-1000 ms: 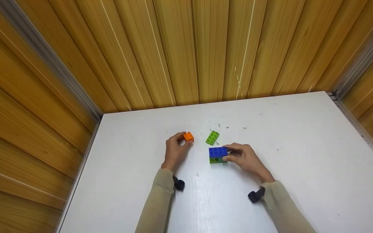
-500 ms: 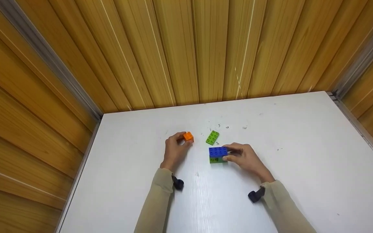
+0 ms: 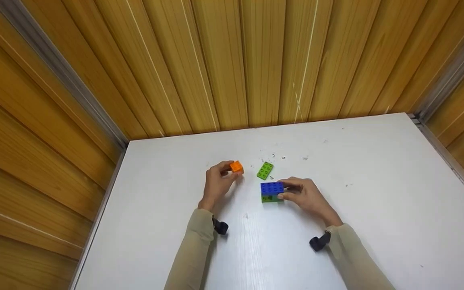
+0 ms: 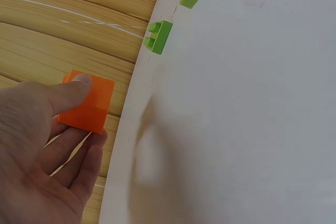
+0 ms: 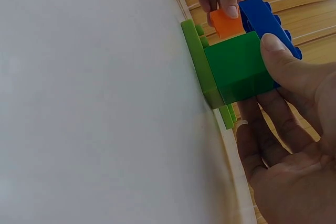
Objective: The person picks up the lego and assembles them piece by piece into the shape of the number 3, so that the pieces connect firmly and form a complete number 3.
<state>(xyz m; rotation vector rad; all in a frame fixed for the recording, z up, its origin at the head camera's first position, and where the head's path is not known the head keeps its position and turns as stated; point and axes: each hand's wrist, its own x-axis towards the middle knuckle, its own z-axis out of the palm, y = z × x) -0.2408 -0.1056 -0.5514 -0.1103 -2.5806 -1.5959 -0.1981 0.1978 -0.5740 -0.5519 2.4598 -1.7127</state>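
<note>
Stack (image 3: 271,192) is pinched by the right hand (image 3: 306,196) and the orange block (image 3: 237,166), left of the stack, by the left hand (image 3: 216,183); the blue brick (image 5: 262,19) could be levered loose if its overhang were pressed.

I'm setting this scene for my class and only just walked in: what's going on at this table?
A person's left hand pinches an orange brick, clear of the table. Their right hand grips a small stack: a blue brick on top, a dark green brick beneath it, and a light green base at the bottom. The orange brick is apart from that stack. A loose green piece lies studs up just beyond it, with neither hand touching it.
</note>
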